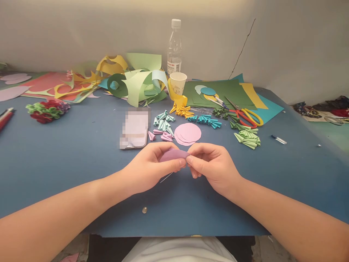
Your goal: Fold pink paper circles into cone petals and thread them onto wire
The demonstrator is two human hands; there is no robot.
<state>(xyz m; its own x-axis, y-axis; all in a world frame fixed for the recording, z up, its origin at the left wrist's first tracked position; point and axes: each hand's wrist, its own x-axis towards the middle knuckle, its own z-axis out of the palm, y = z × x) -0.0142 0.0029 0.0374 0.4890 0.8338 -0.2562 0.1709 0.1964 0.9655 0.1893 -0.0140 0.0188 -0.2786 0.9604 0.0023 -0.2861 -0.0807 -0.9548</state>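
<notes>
A folded purple paper piece [173, 155] is held above the blue table [117, 214]. My left hand [156, 163] is closed on its left part, thumb in front. At its right end my right hand [208, 162] pinches the edge between thumb and fingers. A thin metallic pin or wire [166, 177] sticks out below my left hand. Just beyond the hands lie pink paper circles [188, 133] and small pink paper cones [166, 136]. Light teal cones [164, 122], yellow cones [182, 109], blue cones [207, 120] and green cones [248, 138] are grouped farther back.
A phone [135, 129] lies left of the cones. Behind stand a paper cup [178, 83] and a bottle [174, 51]. Scissors [247, 118] rest on green sheets [226, 91]. Paper scraps [139, 85] and a paper flower cluster [47, 110] are left. A pen cap [278, 139] lies right.
</notes>
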